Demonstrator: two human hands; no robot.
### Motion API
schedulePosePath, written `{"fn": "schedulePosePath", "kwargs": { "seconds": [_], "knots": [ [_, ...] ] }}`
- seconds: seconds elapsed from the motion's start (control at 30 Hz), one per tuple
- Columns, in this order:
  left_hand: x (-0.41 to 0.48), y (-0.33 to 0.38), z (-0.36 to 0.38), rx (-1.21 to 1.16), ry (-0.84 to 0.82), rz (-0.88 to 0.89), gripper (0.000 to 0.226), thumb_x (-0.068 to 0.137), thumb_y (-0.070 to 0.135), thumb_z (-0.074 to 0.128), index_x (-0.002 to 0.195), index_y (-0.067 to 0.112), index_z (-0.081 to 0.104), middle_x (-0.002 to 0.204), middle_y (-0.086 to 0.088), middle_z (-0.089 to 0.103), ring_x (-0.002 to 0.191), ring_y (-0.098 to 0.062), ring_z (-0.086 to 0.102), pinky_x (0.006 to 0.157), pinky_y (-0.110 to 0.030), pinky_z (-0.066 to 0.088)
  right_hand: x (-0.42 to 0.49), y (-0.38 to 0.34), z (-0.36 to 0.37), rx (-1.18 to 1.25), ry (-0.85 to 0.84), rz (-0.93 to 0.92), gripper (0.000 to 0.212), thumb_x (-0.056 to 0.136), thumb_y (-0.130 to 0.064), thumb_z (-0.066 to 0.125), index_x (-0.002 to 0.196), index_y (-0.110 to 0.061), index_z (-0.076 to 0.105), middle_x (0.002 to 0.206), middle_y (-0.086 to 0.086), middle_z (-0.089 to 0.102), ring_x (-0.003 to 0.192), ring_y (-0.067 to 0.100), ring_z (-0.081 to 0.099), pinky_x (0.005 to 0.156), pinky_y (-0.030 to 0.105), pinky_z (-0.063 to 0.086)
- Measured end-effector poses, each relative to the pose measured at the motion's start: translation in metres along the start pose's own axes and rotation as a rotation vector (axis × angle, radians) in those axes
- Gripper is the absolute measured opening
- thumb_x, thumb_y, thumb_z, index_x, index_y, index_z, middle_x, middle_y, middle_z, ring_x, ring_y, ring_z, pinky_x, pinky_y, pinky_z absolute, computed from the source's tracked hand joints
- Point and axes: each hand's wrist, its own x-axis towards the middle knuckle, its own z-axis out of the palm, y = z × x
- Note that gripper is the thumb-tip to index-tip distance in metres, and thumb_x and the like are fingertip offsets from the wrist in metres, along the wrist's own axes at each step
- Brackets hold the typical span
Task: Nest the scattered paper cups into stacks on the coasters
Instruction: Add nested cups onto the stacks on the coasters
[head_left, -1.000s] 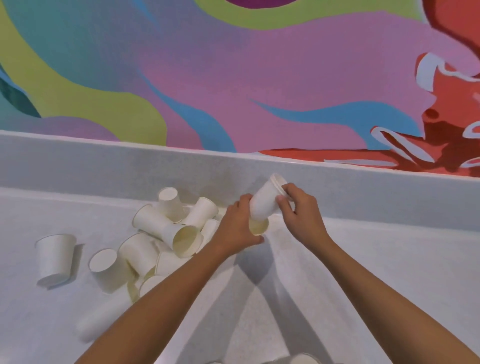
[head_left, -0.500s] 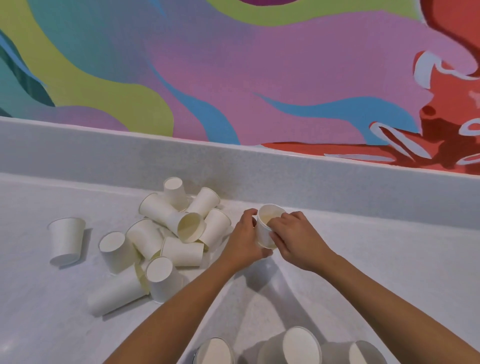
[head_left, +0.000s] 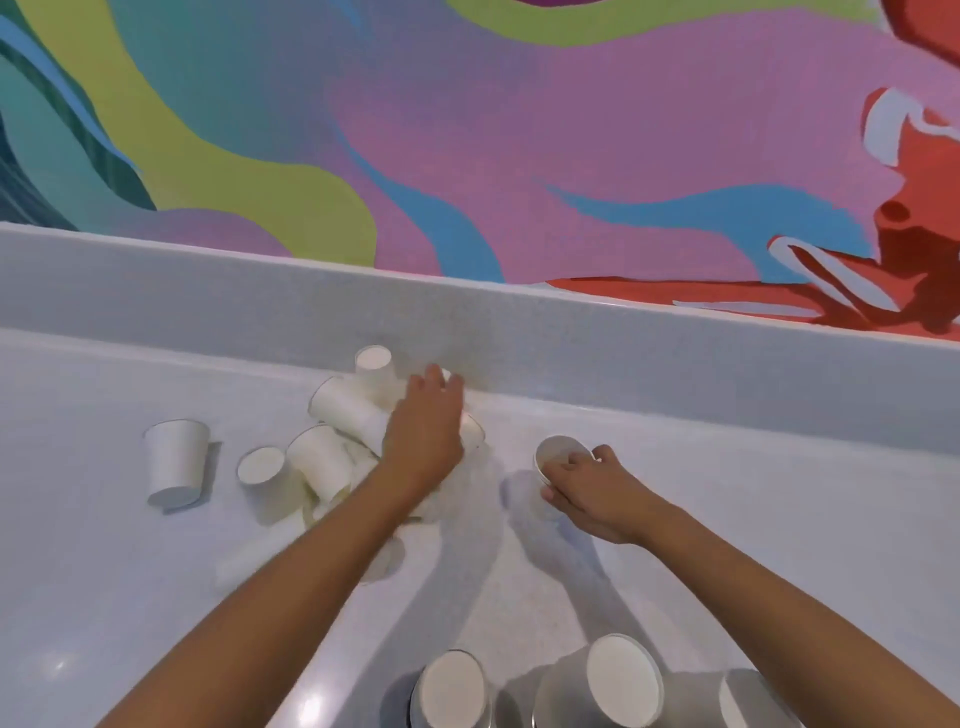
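White counter (head_left: 753, 499) is carrying stacks (head_left: 623, 675) nearside of the right hand (head_left: 597, 493), which is clasping a nested cup (head_left: 557, 453); left hand (head_left: 423, 441) is reaching, fingers apart, over the loose pile (head_left: 332, 415) left of it, many cups awaiting nesting.

left hand (head_left: 423, 436) now off cup (head_left: 557, 451), over pile (head_left: 340, 410)

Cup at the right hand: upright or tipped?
Upright: the cup shows its open rim facing up; the right hand grips its side.

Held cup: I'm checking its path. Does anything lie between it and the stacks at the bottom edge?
Nothing visible. Only bare counter lies between the cup in the right hand and the stacks; the loose cups lie left, by the left hand.
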Motion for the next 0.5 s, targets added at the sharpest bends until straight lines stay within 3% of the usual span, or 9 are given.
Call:
{"fn": "schedulePosePath", "kwargs": {
  "seconds": [0.13,0.33,0.5],
  "knots": [
    [0.003,-0.03,-0.01,0.091,-0.04,-0.192,0.038,0.087,0.009,0.057,0.123,0.008,0.047,0.131,-0.013,0.04,0.113,-0.029,0.046,0.07,-0.033,0.045,0.001,-0.003,-0.006,0.033,-0.002,-0.012,0.032,0.104,-0.034,0.024,0.11,-0.014,0.048,0.103,0.006,0.06,0.098,0.024,0.046,0.093,0.04,0.028],
    [-0.005,-0.041,-0.005,0.123,-0.043,-0.206,0.013,0.09,0.003,0.052,0.103,0.006,0.055,0.102,-0.009,0.055,0.076,-0.021,0.051,0.062,-0.027,0.038,-0.001,-0.002,-0.006,0.052,0.053,-0.072,0.042,0.099,-0.046,0.03,0.124,-0.018,0.05,0.12,0.0,0.06,0.112,0.019,0.048,0.098,0.04,0.026],
    [-0.004,-0.028,-0.013,0.067,0.029,-0.195,0.012,0.09,-0.002,0.047,0.096,0.005,0.054,0.094,-0.011,0.059,0.078,-0.025,0.058,0.061,-0.028,0.037,-0.007,0.005,-0.012,0.138,0.246,-0.064,0.05,0.091,-0.055,0.031,0.115,-0.021,0.059,0.107,-0.006,0.063,0.09,0.01,0.044,0.095,0.035,0.033]
  ]
}}
